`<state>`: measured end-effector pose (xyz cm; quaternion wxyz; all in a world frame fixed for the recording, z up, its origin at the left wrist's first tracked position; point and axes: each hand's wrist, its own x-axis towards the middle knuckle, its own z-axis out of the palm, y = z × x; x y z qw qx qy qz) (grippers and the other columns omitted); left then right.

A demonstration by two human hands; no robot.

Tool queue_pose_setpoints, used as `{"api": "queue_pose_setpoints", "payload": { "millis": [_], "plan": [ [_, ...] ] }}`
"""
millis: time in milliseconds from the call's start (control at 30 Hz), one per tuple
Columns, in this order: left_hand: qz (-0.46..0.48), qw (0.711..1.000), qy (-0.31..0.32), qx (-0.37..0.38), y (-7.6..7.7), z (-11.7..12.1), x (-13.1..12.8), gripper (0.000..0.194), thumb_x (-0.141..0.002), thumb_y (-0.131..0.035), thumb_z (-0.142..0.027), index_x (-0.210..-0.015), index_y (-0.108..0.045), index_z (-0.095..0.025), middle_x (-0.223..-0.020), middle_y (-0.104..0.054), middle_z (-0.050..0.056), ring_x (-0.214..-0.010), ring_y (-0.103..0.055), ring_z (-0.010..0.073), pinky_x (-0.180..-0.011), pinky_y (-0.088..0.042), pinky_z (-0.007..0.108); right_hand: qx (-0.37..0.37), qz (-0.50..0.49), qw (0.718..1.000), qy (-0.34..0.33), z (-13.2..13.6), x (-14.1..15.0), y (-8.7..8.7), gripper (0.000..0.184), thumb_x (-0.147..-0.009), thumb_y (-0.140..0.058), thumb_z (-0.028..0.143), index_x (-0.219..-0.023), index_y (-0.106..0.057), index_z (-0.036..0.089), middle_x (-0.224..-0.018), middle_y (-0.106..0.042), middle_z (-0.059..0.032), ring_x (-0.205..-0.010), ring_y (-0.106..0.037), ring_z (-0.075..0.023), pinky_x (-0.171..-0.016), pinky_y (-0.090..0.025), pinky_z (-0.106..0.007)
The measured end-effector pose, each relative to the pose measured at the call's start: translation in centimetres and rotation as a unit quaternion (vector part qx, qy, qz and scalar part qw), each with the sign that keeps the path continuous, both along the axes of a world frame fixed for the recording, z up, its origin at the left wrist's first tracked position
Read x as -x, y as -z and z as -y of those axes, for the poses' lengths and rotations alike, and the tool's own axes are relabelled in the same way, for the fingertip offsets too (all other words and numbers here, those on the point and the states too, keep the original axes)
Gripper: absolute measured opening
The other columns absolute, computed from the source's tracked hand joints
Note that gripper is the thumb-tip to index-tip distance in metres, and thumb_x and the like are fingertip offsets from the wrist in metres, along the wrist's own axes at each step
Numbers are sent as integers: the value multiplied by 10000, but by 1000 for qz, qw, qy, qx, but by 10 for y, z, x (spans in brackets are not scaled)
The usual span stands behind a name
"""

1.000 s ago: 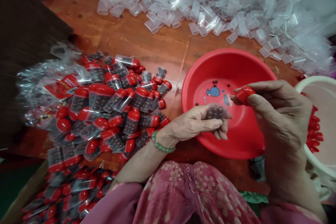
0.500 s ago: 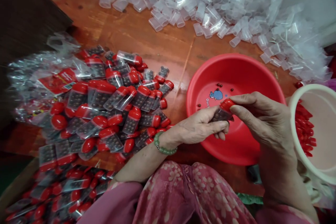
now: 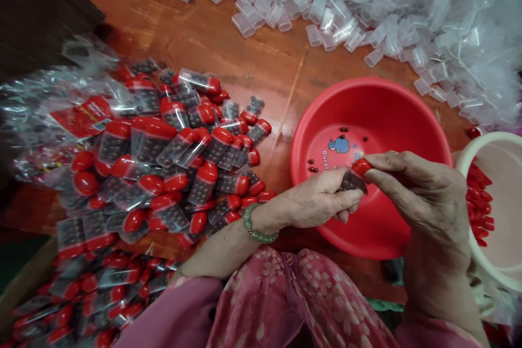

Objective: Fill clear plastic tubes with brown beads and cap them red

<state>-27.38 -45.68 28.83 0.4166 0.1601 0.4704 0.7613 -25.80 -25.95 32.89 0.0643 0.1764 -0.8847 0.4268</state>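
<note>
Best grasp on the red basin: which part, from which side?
I'd pinch the red basin by its far rim, coming from above, thumb inside and fingers outside. It's a round, open-topped shell with a raised lip, exposed there; the left hand and right hand block parts of the near side.

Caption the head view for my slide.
Two hands, left and right, hold a red-capped clear tube over a red basin, beside a heap of filled tubes.
</note>
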Motion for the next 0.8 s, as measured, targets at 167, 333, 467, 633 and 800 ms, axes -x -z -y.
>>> {"api": "queue_pose_setpoints", "payload": {
  "millis": [167, 333, 467, 633, 800],
  "plan": [
    [75, 995, 12, -60, 5, 0, 2, 511, -833, -735, -626, -870, -533, -158, -736, -592, -7, -641, -578, 103, -665, -457, 276, -117, -82, 989, -37, 6, -2, 2, 409, -915, -754, 444, -1263, -683, 243, -988, -783, -50, -831, -770, -210, -748, -652, -333],
    [126, 987, -47, -83, 8, -4, 2, 584, -757, -810, -664, -859, -576, -139, -795, -617, 19, -738, -591, 113, -707, -455, 265, -241, -162, 954, -70, 15, -3, 11, 834, -903, -659, 648, -1487, -435, 96, -1195, -713, -235, -1030, -744, -355, -796, -650, -497],
    [98, 989, -52, -99, 8, -8, 3, 556, -797, -788, -653, -827, -581, -138, -776, -585, 0, -719, -536, 93, -710, -419, 263, -267, -240, 932, -41, 17, 0, 18, 643, -899, -647, 370, -1448, -465, 89, -1138, -730, -221, -990, -742, -331, -785, -637, -466],
    [86, 989, -45, -113, 5, -10, 4, 530, -804, -798, -622, -842, -559, -149, -768, -566, -15, -722, -511, 95, -714, -410, 269, -278, -328, 902, -40, 15, 7, 20, 615, -839, -698, 400, -1308, -567, 23, -976, -743, -212, -847, -737, -305, -696, -606, -412],
    [73, 989, -43, -125, 1, -13, 5, 514, -815, -785, -610, -815, -555, -150, -758, -566, -14, -710, -515, 92, -690, -399, 267, -275, -379, 884, -13, 13, 7, 22, 603, -858, -682, 433, -1275, -602, 4, -948, -749, -193, -792, -724, -271, -675, -591, -384]
  ]
}}
